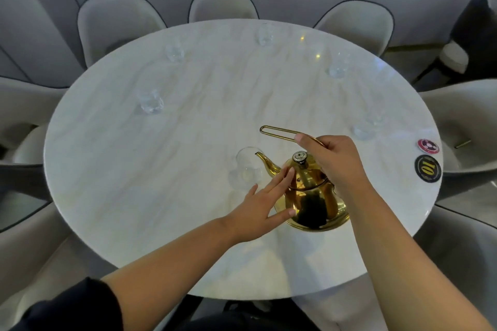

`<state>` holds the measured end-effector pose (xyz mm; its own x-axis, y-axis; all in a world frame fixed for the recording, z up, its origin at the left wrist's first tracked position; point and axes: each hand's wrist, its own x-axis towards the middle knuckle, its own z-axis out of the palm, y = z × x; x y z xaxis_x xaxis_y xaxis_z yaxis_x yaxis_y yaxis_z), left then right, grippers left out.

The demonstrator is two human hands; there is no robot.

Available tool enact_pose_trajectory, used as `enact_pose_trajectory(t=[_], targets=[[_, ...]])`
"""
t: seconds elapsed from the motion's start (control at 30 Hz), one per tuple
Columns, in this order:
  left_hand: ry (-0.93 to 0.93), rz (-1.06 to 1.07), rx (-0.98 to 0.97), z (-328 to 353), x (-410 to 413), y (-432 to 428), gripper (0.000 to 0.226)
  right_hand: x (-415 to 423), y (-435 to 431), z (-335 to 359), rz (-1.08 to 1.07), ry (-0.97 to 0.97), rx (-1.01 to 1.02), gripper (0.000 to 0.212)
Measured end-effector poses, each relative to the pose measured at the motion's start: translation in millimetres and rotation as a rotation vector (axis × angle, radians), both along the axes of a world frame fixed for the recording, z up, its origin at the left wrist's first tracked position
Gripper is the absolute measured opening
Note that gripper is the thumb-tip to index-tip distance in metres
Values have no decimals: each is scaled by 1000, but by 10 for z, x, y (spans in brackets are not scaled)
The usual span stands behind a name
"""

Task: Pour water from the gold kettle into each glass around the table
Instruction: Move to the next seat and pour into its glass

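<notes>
Far out beyond the left hand (259,207), on the left part of the round marble worktop (134,196), stand two clear glasses (150,102), with another (265,35) at the far edge. The left hand lies flat with its fingers spread, the fingertips touching the lid side and the thumb on the belly of the gold kettle (312,196). Just past those fingertips stands the nearest glass (248,168), and the kettle's spout tip sits at its rim; whether water runs cannot be told. The kettle is tilted toward that glass, its base near the worktop's near right part. The right hand (336,161) is above the kettle, closed on the thin wire handle (279,133), thumb on top. Beyond the right hand are two more glasses (337,67), (367,127). To its right, at the worktop's edge, lie a red disc (428,146) and a black disc (428,168) with gold numerals.
</notes>
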<state>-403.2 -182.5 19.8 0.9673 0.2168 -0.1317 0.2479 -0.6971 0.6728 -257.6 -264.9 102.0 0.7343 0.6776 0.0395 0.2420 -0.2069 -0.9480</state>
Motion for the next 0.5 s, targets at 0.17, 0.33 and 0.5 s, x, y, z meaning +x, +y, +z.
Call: enact_pose_trajectory(t=[0.17, 0.33, 0.5], targets=[[44, 29, -3, 37, 94, 33, 71, 119, 184, 71, 105, -139, -128, 56], [38, 50, -48, 69, 126, 68, 70, 182, 339, 158, 214, -214, -232, 56], [15, 68, -85, 86, 151, 99, 70, 210, 482, 220, 293, -294, -332, 53]])
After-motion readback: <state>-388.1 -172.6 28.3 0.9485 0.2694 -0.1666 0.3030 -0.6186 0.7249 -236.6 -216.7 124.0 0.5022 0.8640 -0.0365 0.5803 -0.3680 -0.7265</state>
